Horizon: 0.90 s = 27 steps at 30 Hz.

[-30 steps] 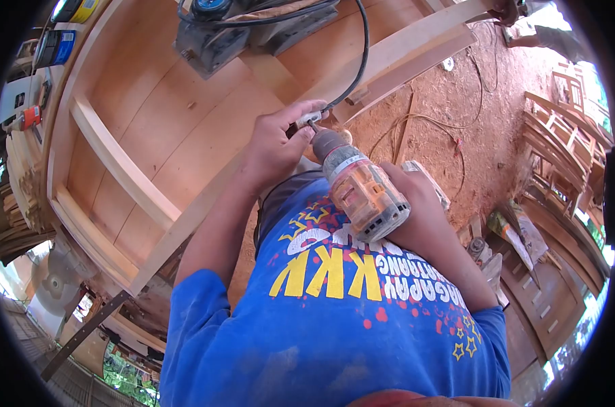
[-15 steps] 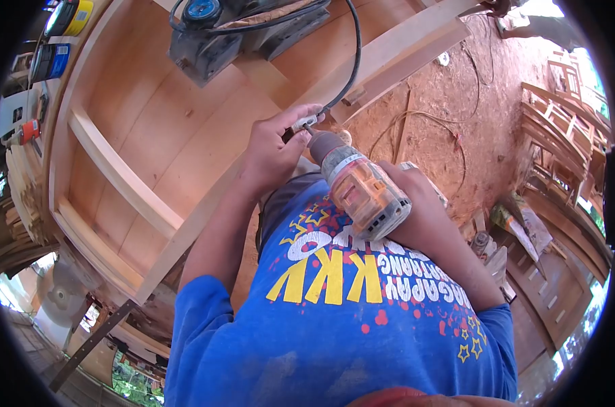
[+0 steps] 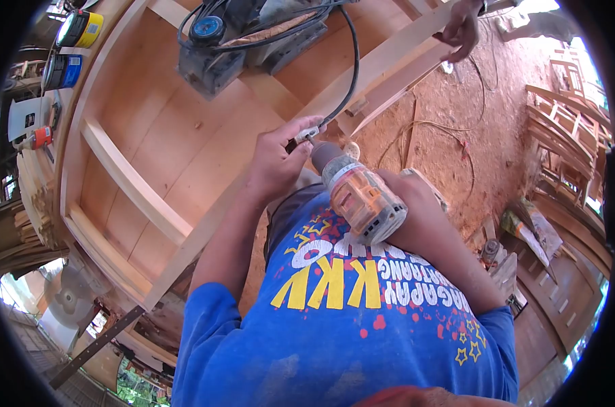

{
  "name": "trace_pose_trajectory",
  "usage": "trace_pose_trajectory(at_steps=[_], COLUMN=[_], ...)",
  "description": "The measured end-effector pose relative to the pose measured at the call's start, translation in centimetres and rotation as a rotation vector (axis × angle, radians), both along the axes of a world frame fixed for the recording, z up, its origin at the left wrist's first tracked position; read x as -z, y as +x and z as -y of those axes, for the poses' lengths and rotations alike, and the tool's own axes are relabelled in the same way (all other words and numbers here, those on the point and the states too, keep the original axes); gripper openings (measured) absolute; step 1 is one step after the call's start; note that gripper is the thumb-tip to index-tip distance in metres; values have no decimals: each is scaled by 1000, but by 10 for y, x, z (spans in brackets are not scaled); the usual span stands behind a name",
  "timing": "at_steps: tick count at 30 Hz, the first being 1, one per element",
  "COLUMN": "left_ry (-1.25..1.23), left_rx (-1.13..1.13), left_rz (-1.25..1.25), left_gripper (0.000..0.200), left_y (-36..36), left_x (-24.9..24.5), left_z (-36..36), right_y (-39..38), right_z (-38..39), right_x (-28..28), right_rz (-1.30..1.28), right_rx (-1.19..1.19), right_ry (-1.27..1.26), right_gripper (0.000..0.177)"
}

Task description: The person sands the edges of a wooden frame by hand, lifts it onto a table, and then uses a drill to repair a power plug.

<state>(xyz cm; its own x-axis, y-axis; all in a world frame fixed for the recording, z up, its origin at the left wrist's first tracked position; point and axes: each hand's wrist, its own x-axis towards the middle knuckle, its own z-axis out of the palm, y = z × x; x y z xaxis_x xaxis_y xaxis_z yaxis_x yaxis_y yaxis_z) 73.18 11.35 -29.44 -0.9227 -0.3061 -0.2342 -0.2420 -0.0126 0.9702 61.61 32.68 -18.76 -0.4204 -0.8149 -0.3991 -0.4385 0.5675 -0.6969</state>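
My left hand point(image 3: 275, 159) pinches a small pale electrical plug point(image 3: 306, 135) between thumb and fingers. A black cord point(image 3: 353, 74) runs from the plug up to a dusty power tool point(image 3: 216, 64) on the wooden frame. My right hand point(image 3: 413, 200) grips a cordless drill point(image 3: 365, 202), orange and dark grey and worn. The drill points up and left, its chuck close to my left fingers. Its bit reaches the plug; whether it sits in a screw cannot be made out. The drill covers most of my right fingers.
A large wooden frame with panels point(image 3: 165, 129) lies in front and left. Paint cans point(image 3: 63, 71) stand beyond its left edge. Another person's hand point(image 3: 462, 30) is over the far right rail. Cords point(image 3: 450, 124) trail on the dirt floor; wooden chair parts point(image 3: 565, 129) are stacked right.
The other person's hand has come down into view at the upper right. My view has shifted slightly. Both my hands keep the plug and drill together in nearly the same pose.
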Motion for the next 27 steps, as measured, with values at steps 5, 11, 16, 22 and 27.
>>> trace_pose_trajectory(at_steps=[5,11,16,22,27], left_ry=[48,83,203,319,325], left_rx=[0,10,-35,-122,-152], left_rz=[2,27,22,46,52], left_gripper=[42,41,40,39,41], left_y=[1,1,0,-1,-3], left_x=[6,5,3,0,-5], left_z=[0,0,-3,-3,-4], right_y=[1,4,3,1,2], right_z=[-3,-8,-7,-23,-27], right_x=[1,1,-6,-5,-5], right_rz=[-49,-97,-99,-34,-71], right_rx=[-42,-37,-60,0,27], right_ry=[42,55,123,2,-15], right_gripper=[44,44,45,50,52])
